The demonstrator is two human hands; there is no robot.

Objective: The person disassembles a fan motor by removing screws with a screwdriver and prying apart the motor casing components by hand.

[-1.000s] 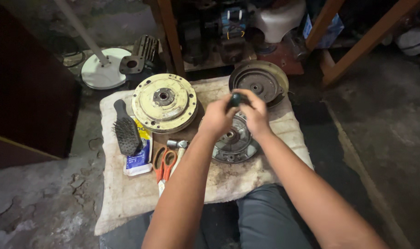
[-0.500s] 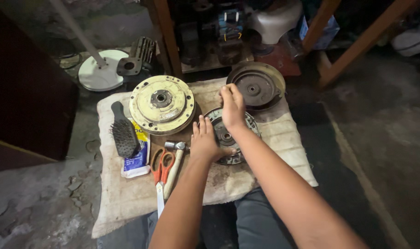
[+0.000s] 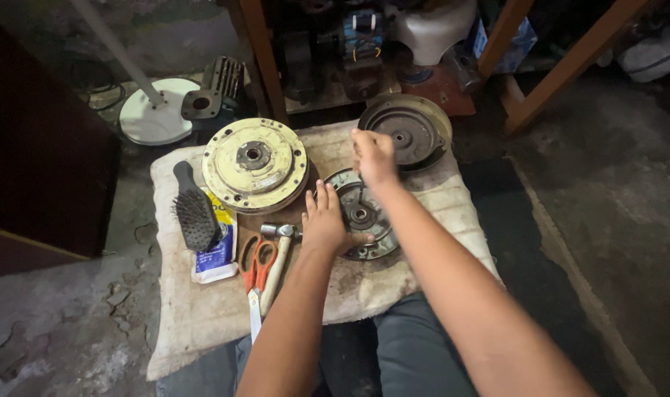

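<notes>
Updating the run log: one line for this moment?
left hand: flat on grey disc | right hand: raised above it, closed | hammer, scissors beside

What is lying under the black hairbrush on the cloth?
Under the black hairbrush lies a blue and white packet, resting on the cloth. Only the packet's lower and right parts show; the brush head covers the rest.

1. The cloth is coarse, off-white woven fabric, stained brown.
2. On the cloth's middle, the dark disc under the left hand is dull, greasy metal.
3. At the cloth's far edge, the yellowish flywheel is metal with chipped, matt paint.
4. On its left side, the hairbrush is matt black plastic.
5. The scissors have glossy orange plastic handles.
6. The floor beside the cloth is rough concrete.
</notes>
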